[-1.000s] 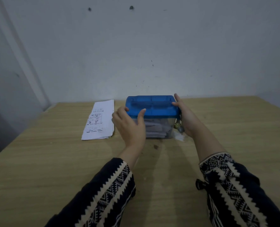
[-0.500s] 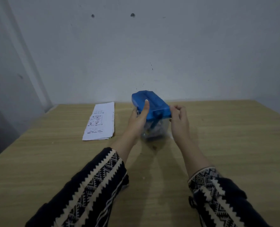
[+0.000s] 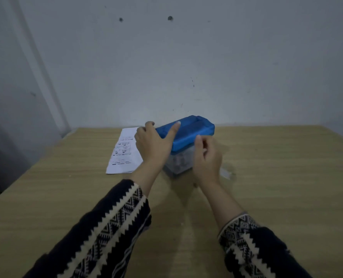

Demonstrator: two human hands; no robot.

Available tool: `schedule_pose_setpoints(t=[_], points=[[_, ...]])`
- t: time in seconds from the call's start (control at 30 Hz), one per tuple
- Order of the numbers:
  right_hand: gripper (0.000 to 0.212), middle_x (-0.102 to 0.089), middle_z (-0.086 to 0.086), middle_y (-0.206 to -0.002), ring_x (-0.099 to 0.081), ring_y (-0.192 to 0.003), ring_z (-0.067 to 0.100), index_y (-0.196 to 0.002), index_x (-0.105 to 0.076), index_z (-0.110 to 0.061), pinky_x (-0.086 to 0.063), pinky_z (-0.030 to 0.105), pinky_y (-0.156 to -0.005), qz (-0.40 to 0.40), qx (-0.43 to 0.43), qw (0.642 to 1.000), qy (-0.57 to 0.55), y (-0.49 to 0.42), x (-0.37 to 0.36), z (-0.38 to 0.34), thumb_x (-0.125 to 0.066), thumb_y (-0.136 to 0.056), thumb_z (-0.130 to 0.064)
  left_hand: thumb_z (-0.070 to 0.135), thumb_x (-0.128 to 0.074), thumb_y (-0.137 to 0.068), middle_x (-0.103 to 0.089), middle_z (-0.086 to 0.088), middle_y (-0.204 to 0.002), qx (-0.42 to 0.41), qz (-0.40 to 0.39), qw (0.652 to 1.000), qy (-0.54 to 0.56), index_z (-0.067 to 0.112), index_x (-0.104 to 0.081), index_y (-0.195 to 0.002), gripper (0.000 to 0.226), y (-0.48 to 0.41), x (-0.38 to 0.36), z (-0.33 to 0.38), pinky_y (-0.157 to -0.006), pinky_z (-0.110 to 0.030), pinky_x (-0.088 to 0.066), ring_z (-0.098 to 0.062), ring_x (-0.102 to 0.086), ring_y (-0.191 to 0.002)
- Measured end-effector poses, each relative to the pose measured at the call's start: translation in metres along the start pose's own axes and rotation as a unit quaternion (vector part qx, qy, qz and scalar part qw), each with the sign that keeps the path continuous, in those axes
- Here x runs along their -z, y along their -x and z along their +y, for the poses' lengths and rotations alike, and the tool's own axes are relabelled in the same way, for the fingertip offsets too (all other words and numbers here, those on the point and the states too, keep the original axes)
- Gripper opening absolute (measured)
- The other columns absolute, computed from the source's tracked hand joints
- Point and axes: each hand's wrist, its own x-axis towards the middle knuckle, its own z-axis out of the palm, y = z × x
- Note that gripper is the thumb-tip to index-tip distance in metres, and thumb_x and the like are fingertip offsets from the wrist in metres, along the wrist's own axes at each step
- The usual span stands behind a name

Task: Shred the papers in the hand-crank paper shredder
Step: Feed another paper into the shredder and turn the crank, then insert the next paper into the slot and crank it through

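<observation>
The hand-crank paper shredder (image 3: 188, 131) has a blue lid over a clear bin and stands on the wooden table (image 3: 287, 177), turned at an angle with a short end towards me. My left hand (image 3: 152, 145) grips its left side, thumb lying across the lid and fingers wrapped over the far edge. Close to the lid's near right corner is my right hand (image 3: 206, 157), fingers loosely curled and nothing visible in it. The crank is hidden. A stack of printed papers (image 3: 124, 153) lies flat just left of the shredder, partly behind my left hand.
A small pale scrap (image 3: 225, 173) lies on the table right of my right hand. A grey wall rises right behind the table's far edge. The table's left edge runs diagonally past the papers.
The shredder was turned from broadside to end-on, then set down at an angle. My right hand has come off the lid's corner. My left hand kept its hold.
</observation>
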Motion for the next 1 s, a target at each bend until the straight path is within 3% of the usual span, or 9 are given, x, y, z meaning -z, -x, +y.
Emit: schedule_pose_setpoints(t=[0.1, 0.23, 0.33, 0.53, 0.6, 0.67, 0.77, 0.87, 1.0], points=[[0.041, -0.059, -0.005, -0.107, -0.053, -0.099, 0.01, -0.108, -0.061, -0.016, -0.044, 0.027, -0.086, 0.047, 0.04, 0.992, 0.105, -0.04, 0.002, 0.011, -0.043, -0.092, -0.049, 0.074, -0.056, -0.079, -0.032, -0.008, -0.147, 0.006, -0.072, 0.995, 0.071, 0.02, -0.028, -0.148, 0.091, 0.012, -0.011, -0.003, -0.106, -0.036, -0.033, -0.026, -0.034, -0.135], [0.052, -0.049, -0.005, -0.142, -0.041, -0.133, 0.016, -0.131, -0.056, -0.032, -0.033, 0.042, -0.111, -0.121, 0.033, 0.971, 0.205, -0.087, 0.004, 0.027, -0.034, -0.095, -0.061, 0.061, -0.061, -0.085, -0.029, -0.003, -0.153, -0.029, -0.113, 0.982, 0.151, 0.021, -0.022, -0.153, 0.088, -0.005, -0.009, -0.011, -0.109, -0.033, -0.033, -0.02, -0.031, -0.14], [0.055, -0.038, -0.01, -0.15, -0.04, -0.134, 0.015, -0.135, -0.052, -0.035, -0.034, 0.048, -0.111, -0.186, 0.016, 0.957, 0.224, -0.088, 0.003, 0.038, -0.034, -0.094, -0.065, 0.063, -0.06, -0.085, -0.034, -0.002, -0.154, -0.038, -0.121, 0.979, 0.159, 0.022, -0.023, -0.153, 0.087, -0.022, -0.005, -0.022, -0.112, -0.036, -0.035, -0.02, -0.035, -0.14], [0.073, -0.027, 0.0, -0.157, -0.039, -0.127, 0.031, -0.147, -0.039, -0.023, -0.037, 0.039, -0.104, -0.07, 0.07, 0.941, 0.324, -0.047, -0.024, 0.042, -0.051, -0.089, -0.065, 0.06, -0.05, -0.092, -0.043, -0.012, -0.149, 0.036, -0.071, 0.989, 0.128, 0.018, -0.026, -0.151, 0.076, -0.049, -0.007, -0.039, -0.094, -0.032, -0.036, -0.028, -0.043, -0.134], [0.073, -0.027, 0.003, -0.157, -0.039, -0.128, 0.033, -0.147, -0.039, -0.02, -0.038, 0.041, -0.104, -0.065, 0.067, 0.943, 0.318, -0.048, -0.028, 0.043, -0.052, -0.089, -0.063, 0.059, -0.043, -0.096, -0.048, -0.016, -0.143, 0.072, -0.044, 0.994, 0.074, 0.011, -0.033, -0.147, 0.071, -0.053, -0.005, -0.056, -0.096, -0.036, -0.039, -0.032, -0.048, -0.128], [0.071, -0.029, 0.005, -0.155, -0.041, -0.126, 0.033, -0.145, -0.041, -0.019, -0.041, 0.041, -0.102, -0.055, 0.092, 0.944, 0.313, -0.047, -0.028, 0.047, -0.052, -0.09, -0.063, 0.059, -0.042, -0.096, -0.051, -0.021, -0.137, 0.122, -0.017, 0.991, -0.051, 0.003, -0.043, -0.139, 0.07, -0.054, 0.001, -0.081, -0.098, -0.042, -0.041, -0.037, -0.049, -0.123], [0.069, -0.03, 0.005, -0.152, -0.042, -0.125, 0.031, -0.143, -0.042, -0.02, -0.045, 0.04, -0.098, -0.053, 0.114, 0.947, 0.294, -0.047, -0.026, 0.049, -0.053, -0.09, -0.062, 0.069, -0.057, -0.083, -0.046, -0.022, -0.136, 0.201, -0.036, 0.955, -0.217, -0.001, -0.047, -0.132, 0.085, -0.047, 0.015, -0.119, -0.105, -0.042, -0.034, -0.037, -0.041, -0.127], [0.069, -0.032, 0.005, -0.15, -0.042, -0.124, 0.03, -0.141, -0.043, -0.019, -0.048, 0.039, -0.094, -0.047, 0.115, 0.949, 0.289, -0.048, -0.026, 0.048, -0.054, -0.089, -0.062, 0.081, -0.062, -0.068, -0.04, -0.021, -0.14, 0.212, -0.053, 0.941, -0.259, -0.002, -0.046, -0.133, 0.107, -0.039, 0.018, -0.145, -0.113, -0.044, -0.025, -0.037, -0.032, -0.133], [0.067, -0.032, 0.005, -0.149, -0.041, -0.125, 0.029, -0.14, -0.044, -0.019, -0.049, 0.039, -0.095, -0.038, 0.116, 0.949, 0.29, -0.047, -0.028, 0.05, -0.055, -0.089, -0.061, 0.078, -0.068, -0.064, -0.044, -0.02, -0.138, 0.186, -0.026, 0.951, -0.246, 0.002, -0.05, -0.128, 0.101, -0.04, 0.012, -0.149, -0.114, -0.046, -0.022, -0.037, -0.033, -0.133]])
